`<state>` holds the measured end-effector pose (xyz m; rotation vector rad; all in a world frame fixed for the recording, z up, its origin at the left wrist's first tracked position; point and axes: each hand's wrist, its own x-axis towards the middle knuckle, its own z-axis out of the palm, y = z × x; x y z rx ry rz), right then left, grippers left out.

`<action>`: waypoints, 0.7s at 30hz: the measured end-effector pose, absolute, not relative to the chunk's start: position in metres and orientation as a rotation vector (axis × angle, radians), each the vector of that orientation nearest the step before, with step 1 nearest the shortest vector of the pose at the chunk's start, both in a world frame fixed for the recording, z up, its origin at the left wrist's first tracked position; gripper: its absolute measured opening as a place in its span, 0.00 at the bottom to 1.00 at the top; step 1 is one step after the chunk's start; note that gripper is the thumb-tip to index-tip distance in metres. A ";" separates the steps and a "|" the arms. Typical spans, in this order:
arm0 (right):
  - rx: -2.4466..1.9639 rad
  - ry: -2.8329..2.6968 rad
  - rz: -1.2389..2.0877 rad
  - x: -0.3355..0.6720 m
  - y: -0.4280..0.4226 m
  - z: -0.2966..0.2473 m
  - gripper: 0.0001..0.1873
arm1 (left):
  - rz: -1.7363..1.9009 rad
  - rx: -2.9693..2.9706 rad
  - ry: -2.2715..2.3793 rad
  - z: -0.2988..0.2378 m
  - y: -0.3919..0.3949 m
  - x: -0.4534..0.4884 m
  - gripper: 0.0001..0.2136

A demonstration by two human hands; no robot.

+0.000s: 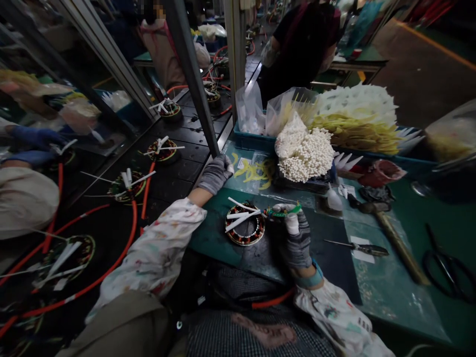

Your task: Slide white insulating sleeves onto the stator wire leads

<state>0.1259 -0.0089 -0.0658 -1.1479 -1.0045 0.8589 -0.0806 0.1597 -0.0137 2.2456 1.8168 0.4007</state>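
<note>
A round motor stator (245, 228) with copper windings and white paper strips lies on the green bench in front of me. My right hand (297, 233), in a grey glove with taped fingertips, is closed on a green-handled tool whose tip points at the stator's right edge. My left hand (216, 172), also gloved, reaches out to a clear bag of yellow strips (255, 171) and its fingers curl on a small white piece.
A blue tray (253, 141) holds bags of white tubes (303, 151) and yellow and white strips. A hammer (390, 230), a pick (357, 246) and scissors (448, 270) lie at the right. Several stators with orange leads (128, 184) ride the black conveyor at the left. Other people work nearby.
</note>
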 end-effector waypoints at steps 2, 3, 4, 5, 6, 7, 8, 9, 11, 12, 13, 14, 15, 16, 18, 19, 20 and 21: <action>-1.180 -1.008 0.896 0.125 -0.006 -0.058 0.18 | 0.545 2.236 1.662 -0.002 0.128 -0.080 0.11; -1.194 -1.013 0.901 0.123 -0.005 -0.054 0.18 | 0.640 2.241 1.541 0.003 0.108 -0.078 0.11; -1.204 -1.021 0.894 0.121 -0.004 -0.052 0.18 | 0.849 2.214 1.287 0.005 0.086 -0.074 0.10; -1.206 -1.029 0.877 0.119 -0.004 -0.051 0.18 | 0.926 2.210 1.024 0.006 0.065 -0.069 0.09; -1.203 -1.031 0.852 0.117 -0.003 -0.050 0.18 | 0.949 2.246 0.821 0.005 0.046 -0.063 0.08; -1.199 -1.028 0.824 0.115 -0.004 -0.051 0.17 | 1.002 2.292 0.755 0.002 0.031 -0.058 0.09; -1.198 -1.022 0.794 0.113 -0.004 -0.052 0.17 | 1.041 2.368 0.770 -0.002 0.020 -0.054 0.10; -1.202 -1.016 0.765 0.111 -0.004 -0.053 0.17 | 1.058 2.461 0.816 -0.007 0.013 -0.050 0.10; -1.224 -1.011 0.714 0.110 -0.004 -0.054 0.17 | 1.091 2.627 0.917 -0.015 0.010 -0.047 0.09; -1.241 -1.011 0.703 0.110 -0.004 -0.054 0.17 | 1.113 2.666 0.920 -0.018 0.012 -0.048 0.08; -1.254 -1.010 0.711 0.110 -0.003 -0.053 0.18 | 1.160 2.653 0.898 -0.019 0.015 -0.049 0.07; -1.261 -1.008 0.730 0.111 -0.002 -0.052 0.19 | 1.226 2.586 0.869 -0.019 0.018 -0.051 0.06; -1.262 -1.003 0.751 0.111 -0.001 -0.050 0.19 | 1.287 2.475 0.857 -0.018 0.021 -0.052 0.06; -1.257 -1.002 0.766 0.112 0.000 -0.049 0.19 | 1.332 2.344 0.870 -0.016 0.024 -0.053 0.05; -1.245 -1.010 0.777 0.113 0.001 -0.048 0.19 | 1.348 2.135 0.968 -0.013 0.026 -0.053 0.06; -1.244 -1.016 0.775 0.113 0.002 -0.048 0.18 | 1.338 2.080 1.033 -0.013 0.027 -0.052 0.06; -1.244 -1.021 0.774 0.114 0.002 -0.048 0.19 | 1.317 2.061 1.076 -0.013 0.027 -0.051 0.07; -1.245 -1.023 0.780 0.114 0.002 -0.049 0.19 | 1.288 2.062 1.089 -0.014 0.027 -0.049 0.07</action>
